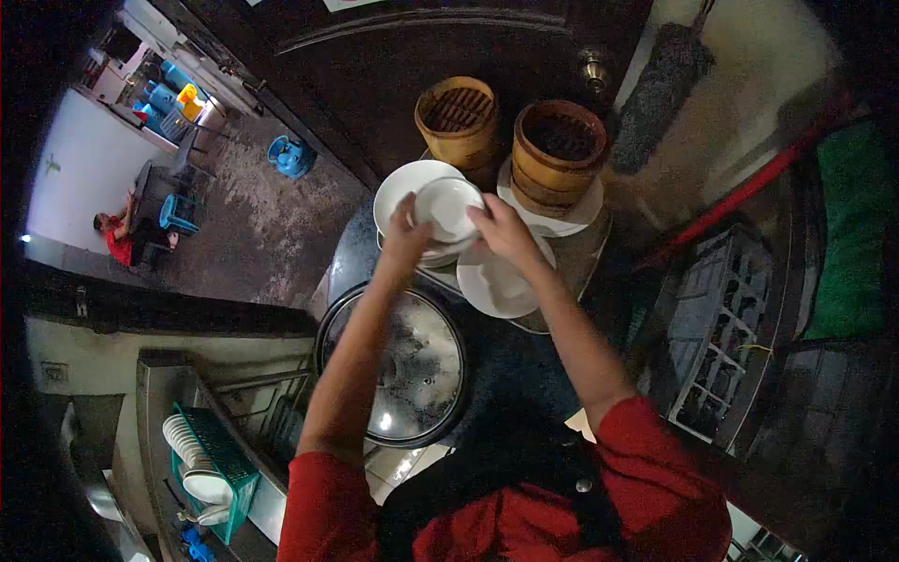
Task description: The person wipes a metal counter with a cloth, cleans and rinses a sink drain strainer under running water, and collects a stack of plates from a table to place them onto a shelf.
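A small white bowl [448,208] is held between both hands, above larger white plates. My left hand [408,234] grips its left edge, and my right hand [499,225] has its fingers closed on the right edge. Beneath and behind it lies a larger white plate [397,192] on top of other dishes. Another white plate [501,286] lies just below my right hand. Two bamboo steamers stand behind the dishes, one at the left [457,140] and one at the right [552,173], the right one on a white plate [585,211].
A large round metal lid [417,365] lies near my left forearm. A green rack [220,454] holds several plates at lower left. Grey crates [716,328] stand at right. A seated person [120,242] and a blue gas cylinder [288,156] are beyond the doorway.
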Demonstrator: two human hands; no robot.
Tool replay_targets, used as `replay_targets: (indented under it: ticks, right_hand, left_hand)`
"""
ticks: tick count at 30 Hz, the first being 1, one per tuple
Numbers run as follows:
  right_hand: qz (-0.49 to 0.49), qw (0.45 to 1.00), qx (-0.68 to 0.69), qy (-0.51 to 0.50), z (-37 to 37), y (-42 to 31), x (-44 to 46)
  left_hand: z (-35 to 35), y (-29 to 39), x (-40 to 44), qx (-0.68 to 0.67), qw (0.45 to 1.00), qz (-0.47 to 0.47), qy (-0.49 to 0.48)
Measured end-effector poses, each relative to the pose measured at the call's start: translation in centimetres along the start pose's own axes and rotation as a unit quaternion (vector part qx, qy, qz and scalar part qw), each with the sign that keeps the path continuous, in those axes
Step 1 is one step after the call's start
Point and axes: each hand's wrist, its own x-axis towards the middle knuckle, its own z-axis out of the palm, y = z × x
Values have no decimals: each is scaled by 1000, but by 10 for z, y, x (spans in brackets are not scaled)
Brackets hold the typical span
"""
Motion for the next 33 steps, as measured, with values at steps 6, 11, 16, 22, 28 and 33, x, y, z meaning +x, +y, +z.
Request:
replay_targets:
  ticks: [6, 11, 16, 22, 28, 33]
  right_hand:
    - [45, 995, -82, -40, 39, 9, 66]
    - [92, 990, -86, -56, 36, -2, 64]
    - [29, 997, 70, 8, -20, -17, -4]
    - [222, 965, 9, 137, -86, 77, -98]
    - [346, 933, 31, 92, -76, 72, -76]
    - [346, 937, 15, 37, -78, 79, -68]
  left_hand:
    - [-27, 9, 24, -7, 992, -117, 45]
    - [-34, -6, 32, -39, 991, -128, 9]
    - [-15, 11, -1, 23, 981, 101, 163]
    - [73, 13, -67, -155, 972, -175, -17]
    - [83, -97, -16, -143, 965, -218, 21]
    - [54, -179, 37, 93, 973, -170, -123]
